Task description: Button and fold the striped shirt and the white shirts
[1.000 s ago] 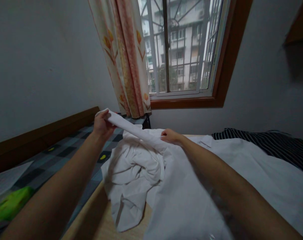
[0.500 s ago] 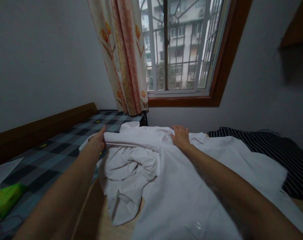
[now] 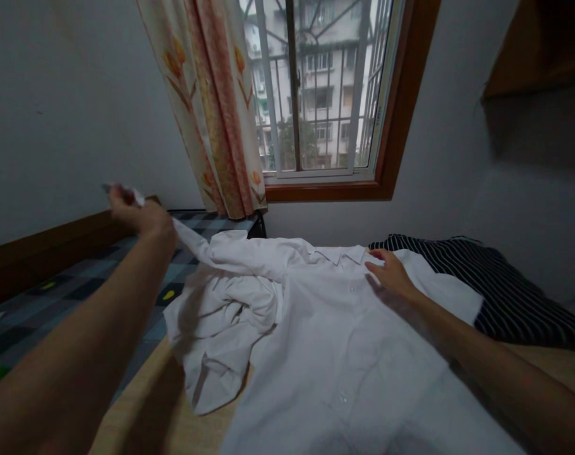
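Left hand (image 3: 138, 212): grip closed on sleeve (image 3: 193, 241), raised and stretched left.
Right hand (image 3: 392, 277): open, flat on shirt (image 3: 335, 341) near collar (image 3: 337, 254).
Shirt: spread on bench (image 3: 140, 411).

A plain white shirt (image 3: 325, 341) with small white buttons lay on a pale tan wooden desk (image 3: 140, 417). Beside it was a black garment with thin white stripes (image 3: 505, 291). The bed cover (image 3: 79, 291) was checked in grey-blue and black with yellow spots. The curtain (image 3: 211, 107) was cream and pink with orange flowers.
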Tool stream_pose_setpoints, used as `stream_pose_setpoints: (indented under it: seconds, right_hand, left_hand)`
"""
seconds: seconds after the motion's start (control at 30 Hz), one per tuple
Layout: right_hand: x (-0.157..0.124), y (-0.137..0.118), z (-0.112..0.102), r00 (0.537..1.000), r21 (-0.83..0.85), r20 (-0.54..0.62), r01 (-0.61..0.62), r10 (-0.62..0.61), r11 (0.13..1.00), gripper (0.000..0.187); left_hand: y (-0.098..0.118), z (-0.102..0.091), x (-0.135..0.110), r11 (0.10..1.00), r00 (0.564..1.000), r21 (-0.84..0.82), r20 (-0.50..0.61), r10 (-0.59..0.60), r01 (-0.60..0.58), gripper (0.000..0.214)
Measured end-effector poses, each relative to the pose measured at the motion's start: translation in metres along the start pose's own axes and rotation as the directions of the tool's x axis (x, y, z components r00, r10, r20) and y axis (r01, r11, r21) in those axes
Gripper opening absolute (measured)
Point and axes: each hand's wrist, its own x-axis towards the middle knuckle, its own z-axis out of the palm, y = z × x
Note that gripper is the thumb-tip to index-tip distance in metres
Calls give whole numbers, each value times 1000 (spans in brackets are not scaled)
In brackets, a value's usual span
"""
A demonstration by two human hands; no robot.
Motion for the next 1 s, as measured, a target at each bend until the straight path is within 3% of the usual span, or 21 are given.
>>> stream_pose_setpoints:
  seconds: [0.03, 0.07, 0.1, 0.13, 0.17, 0.23, 0.27, 0.3, 0.33, 0.43, 0.5, 0.57, 0.7, 0.8, 0.93, 1.0]
  right_hand:
    - [-5, -8, -3, 998, 158, 53, -43, 35, 986, 37]
    - [-10, -17, -5, 990, 311, 123, -103, 68, 945, 39]
    - [-16, -26, -8, 975, 442, 205, -168, 83, 881, 44]
    - [-20, -35, -13, 956, 543, 286, -222, 70, 810, 52]
    - [-25, -41, -18, 936, 610, 349, -258, 38, 749, 61]
    - [-33, -49, -30, 907, 663, 419, -269, -48, 698, 79]
    - [-37, -50, -37, 896, 661, 437, -257, -83, 705, 86]
    - [-42, -49, -42, 887, 648, 450, -245, -104, 721, 91]
    - [-46, -47, -46, 876, 626, 471, -245, -108, 740, 94]
    - [-64, -38, -48, 809, 542, 588, -370, -25, 754, 99]
    - [-80, -35, -41, 758, 481, 646, -494, 88, 724, 87]
    - [-97, -34, -32, 746, 433, 641, -545, 179, 718, 68]
    - [-128, -37, -22, 822, 288, 535, -394, 195, 873, 61]
    - [-145, -42, -26, 832, 112, 538, -232, 137, 966, 66]
    - [-161, -53, -38, 815, 95, 570, -193, 105, 977, 64]
    - [-167, -58, -45, 831, 166, 549, -211, 87, 963, 58]
  left_hand:
    - [8, 15, -10, 976, 967, 14, -133, 219, -219, 29]
    - [14, 29, -24, 888, 870, 57, -184, 458, -456, 42]
    - [18, 42, -41, 789, 777, 67, -141, 614, -611, 56]
    - [18, 53, -60, 763, 762, -11, 38, 646, -646, 62]
    - [15, 61, -78, 830, 804, -108, 211, 556, -547, 63]
    - [-2, 69, -106, 967, 923, -203, 319, 214, -154, 40]
    - [-15, 69, -114, 980, 929, -201, 360, 87, -14, 31]
    - [-30, 66, -117, 985, 918, -162, 397, 16, 53, 24]
    - [-46, 63, -116, 994, 902, -97, 432, -3, 50, 20]
    - [-86, 49, -101, 981, 839, 122, 540, 62, -151, 16]
    - [-101, 44, -90, 946, 791, 209, 607, 72, -246, 18]
    - [-107, 45, -82, 928, 759, 257, 649, 41, -270, 20]
    - [-106, 61, -70, 914, 815, 322, 579, 16, -247, 16]
    - [-112, 78, -62, 835, 852, 469, 523, -1, -287, 18]
    - [-125, 101, -57, 689, 818, 705, 491, -299, -171, 28]
    - [-129, 110, -56, 652, 814, 744, 465, -349, -146, 24]
